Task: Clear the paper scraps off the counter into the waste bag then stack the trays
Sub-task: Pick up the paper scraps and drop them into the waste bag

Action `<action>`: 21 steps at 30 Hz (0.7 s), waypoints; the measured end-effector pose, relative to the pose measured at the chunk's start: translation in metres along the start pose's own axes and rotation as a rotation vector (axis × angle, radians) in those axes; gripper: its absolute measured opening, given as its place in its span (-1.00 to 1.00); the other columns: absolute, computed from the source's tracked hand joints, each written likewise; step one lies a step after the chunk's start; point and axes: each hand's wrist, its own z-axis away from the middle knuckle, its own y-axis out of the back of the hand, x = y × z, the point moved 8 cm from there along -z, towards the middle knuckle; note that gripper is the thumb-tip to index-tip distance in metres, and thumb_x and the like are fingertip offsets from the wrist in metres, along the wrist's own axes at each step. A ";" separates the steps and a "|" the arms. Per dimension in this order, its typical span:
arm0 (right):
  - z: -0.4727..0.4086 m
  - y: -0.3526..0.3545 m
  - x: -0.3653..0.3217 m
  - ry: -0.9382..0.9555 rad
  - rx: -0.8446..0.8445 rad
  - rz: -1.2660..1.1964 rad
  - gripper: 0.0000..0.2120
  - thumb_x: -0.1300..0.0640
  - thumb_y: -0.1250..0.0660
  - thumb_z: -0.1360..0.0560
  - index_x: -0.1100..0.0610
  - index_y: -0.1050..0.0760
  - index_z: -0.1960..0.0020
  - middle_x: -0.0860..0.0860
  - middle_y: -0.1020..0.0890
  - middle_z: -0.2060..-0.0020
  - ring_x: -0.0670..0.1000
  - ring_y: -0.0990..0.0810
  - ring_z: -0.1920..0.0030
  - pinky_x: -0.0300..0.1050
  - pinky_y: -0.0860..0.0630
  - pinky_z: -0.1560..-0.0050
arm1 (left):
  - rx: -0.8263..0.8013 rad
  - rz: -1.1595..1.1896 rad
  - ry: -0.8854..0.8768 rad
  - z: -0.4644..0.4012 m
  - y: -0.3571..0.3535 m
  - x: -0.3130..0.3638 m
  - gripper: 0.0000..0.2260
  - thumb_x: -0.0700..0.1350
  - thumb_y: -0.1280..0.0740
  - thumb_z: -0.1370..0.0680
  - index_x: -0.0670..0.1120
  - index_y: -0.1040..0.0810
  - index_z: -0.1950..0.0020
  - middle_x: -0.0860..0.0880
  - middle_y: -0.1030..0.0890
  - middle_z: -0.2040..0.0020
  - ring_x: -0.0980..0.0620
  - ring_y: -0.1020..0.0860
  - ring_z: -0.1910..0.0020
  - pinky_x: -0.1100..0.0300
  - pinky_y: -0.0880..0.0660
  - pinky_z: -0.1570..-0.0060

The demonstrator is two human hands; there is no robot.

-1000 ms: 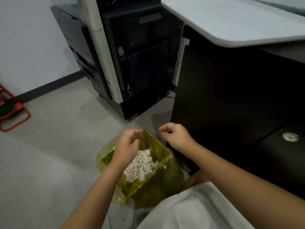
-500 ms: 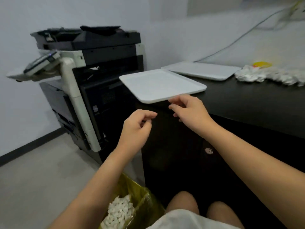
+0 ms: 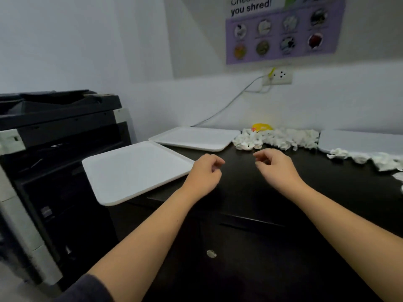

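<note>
White crumpled paper scraps (image 3: 277, 139) lie in a heap at the back of the black counter (image 3: 239, 184), and more scraps (image 3: 366, 159) trail off to the right. A white tray (image 3: 135, 171) overhangs the counter's left corner, a second tray (image 3: 196, 138) lies behind it, and a third tray (image 3: 359, 141) sits at the far right. My left hand (image 3: 206, 174) hovers over the counter just right of the near tray, fingers loosely curled, holding nothing. My right hand (image 3: 275, 166) hovers in front of the scrap heap, also loosely curled and empty. The waste bag is out of view.
A large black and grey copier (image 3: 54, 160) stands against the counter's left side. A yellow object (image 3: 261, 127) sits behind the scraps by the wall. A cable (image 3: 229, 103) runs down from a wall socket (image 3: 278, 76). Cabinet doors with a round knob (image 3: 211, 253) are below.
My view has risen from the yellow bag on the floor up to the countertop. Both hands have lifted from the bag's mouth to above the counter, empty.
</note>
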 end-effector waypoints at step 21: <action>-0.149 -0.022 0.102 -0.049 0.095 0.168 -0.72 0.24 -0.31 -0.48 0.19 -0.50 -0.18 0.07 -0.53 -0.11 0.01 -0.47 -0.12 -0.31 -0.27 -0.01 | -0.019 -0.291 -0.146 -0.176 -0.126 -0.023 -0.59 0.04 -0.37 -0.48 -0.03 -0.44 -0.29 -0.02 -0.41 -0.18 -0.03 -0.35 -0.17 0.05 -0.41 -0.12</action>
